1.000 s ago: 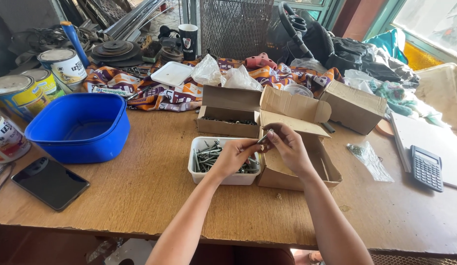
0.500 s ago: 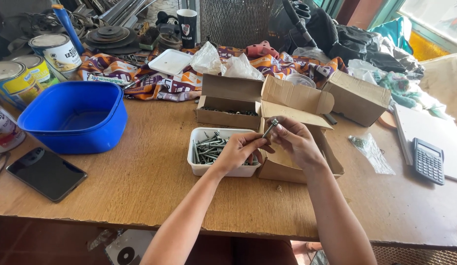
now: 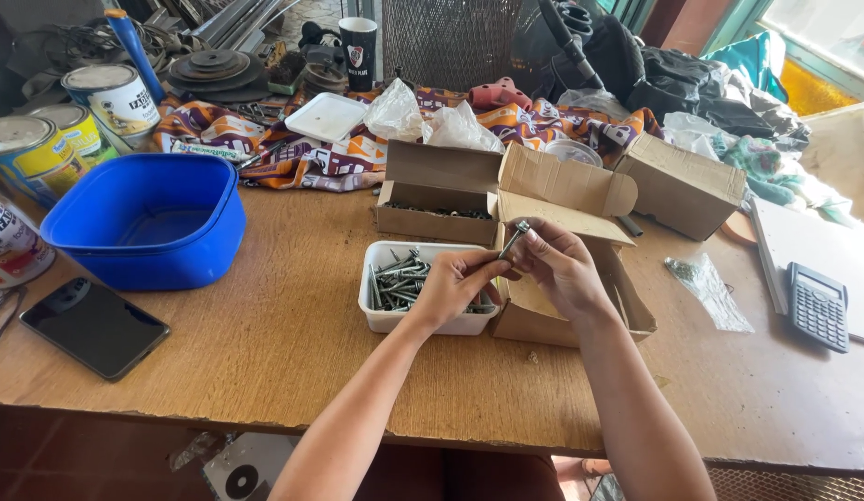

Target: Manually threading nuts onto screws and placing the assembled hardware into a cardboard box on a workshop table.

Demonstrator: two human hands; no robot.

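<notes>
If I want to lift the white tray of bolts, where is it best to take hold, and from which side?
Probably by the left short rim of the white tray, coming from the left over bare table. The left hand rests over its right end, the open cardboard box stands close on that side, and another box lies behind. The bolts add weight, so support the base too.

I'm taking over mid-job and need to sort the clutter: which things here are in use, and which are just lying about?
In use: bolt held between left hand and right hand; white tray of bolts; open cardboard box.

Lying about: blue tub; phone; calculator; paint cans; black cup.
</notes>
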